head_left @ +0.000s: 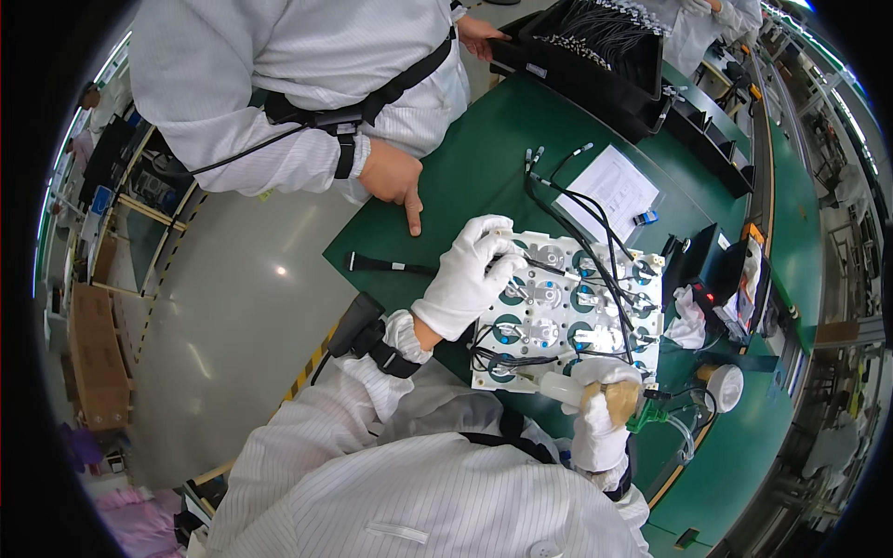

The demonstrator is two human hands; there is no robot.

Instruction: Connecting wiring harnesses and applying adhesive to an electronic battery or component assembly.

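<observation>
My left hand [470,276], in a white glove, pinches a black cable with a white label [555,270] at the upper left of a white fixture plate [488,378]. The plate carries several round clear and metallic parts, green discs and small blue dots. My right hand [603,418], also gloved, is closed around a translucent white tube-shaped dispenser [558,387] at the plate's near right edge. The dispenser's narrow end points left over the plate. Tan-coloured material shows at the right fingers. Several black cables [595,246] loop across the plate and beyond its far edge.
Across the green table [446,186], a co-worker's hand [394,181] points near a black cable end [372,264]. A printed sheet [609,193] lies beyond the plate. Black bins of cables [595,70] stand farther back. Right are a black box [705,263], a green fitting with tubing [648,416] and a white roll [724,387].
</observation>
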